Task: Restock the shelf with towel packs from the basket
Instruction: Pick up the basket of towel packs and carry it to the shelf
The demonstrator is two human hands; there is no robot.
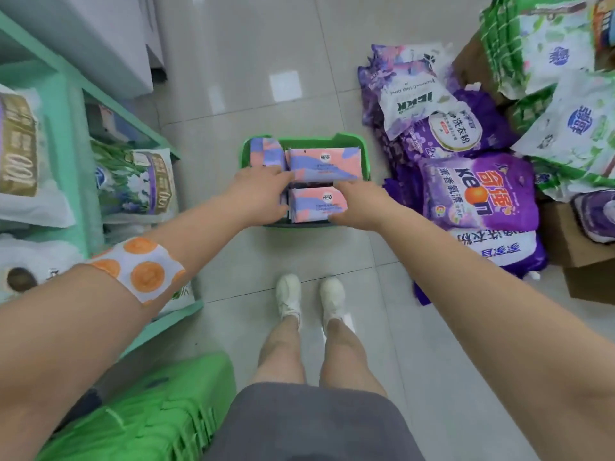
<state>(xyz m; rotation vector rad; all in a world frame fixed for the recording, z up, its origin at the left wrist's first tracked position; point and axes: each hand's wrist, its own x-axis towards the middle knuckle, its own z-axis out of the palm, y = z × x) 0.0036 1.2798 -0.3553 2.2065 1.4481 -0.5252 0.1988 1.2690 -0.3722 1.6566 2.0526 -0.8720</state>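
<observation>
- Reaching down with both bare arms into a green plastic basket (364,154) sitting on the pale tiled floor (249,61), just ahead of a pair of white sneakers (309,299)
- Pressing the left hand (258,194) against the left end of the nearer pink-and-lilac soft towel pack (316,204), fingers curling down beside it
- Pressing the right hand (357,206) against the right end of that same pack, so clamping it from both sides between the two hands
- Lying behind it in the basket, a second matching flat pack (324,163), and standing on edge at the far left corner, a third matching pack (266,154)
- Wearing on the left forearm a white patch with orange dots (139,267)
- Running along the left, a mint-green metal shelf (71,104) holding white paper-goods bags (143,184)
- Piling up on the right floor, purple detergent bags (479,191), with green-and-white printed bags (565,61) stacked beyond them on brown cardboard boxes (579,247)
- Showing at the lower left, a bright green crate (149,410)
</observation>
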